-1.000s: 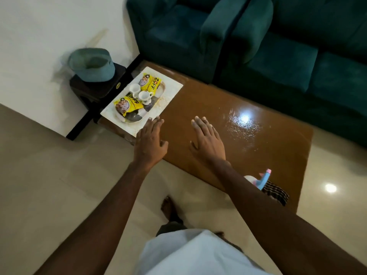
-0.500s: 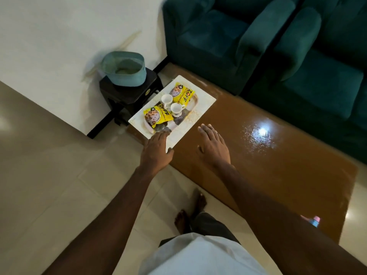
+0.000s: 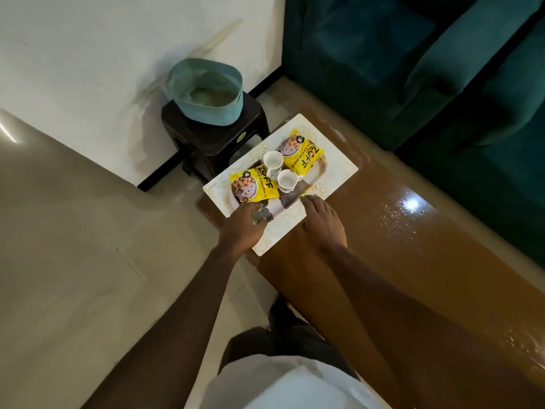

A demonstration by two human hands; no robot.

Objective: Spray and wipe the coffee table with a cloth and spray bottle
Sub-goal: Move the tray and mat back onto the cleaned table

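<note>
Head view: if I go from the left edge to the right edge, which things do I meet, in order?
Teal basket → nearer yellow packet → right hand → bright light glare.

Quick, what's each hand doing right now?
Left hand: open, fingers resting on the tray.
Right hand: open, fingertips at the tray's edge.
</note>
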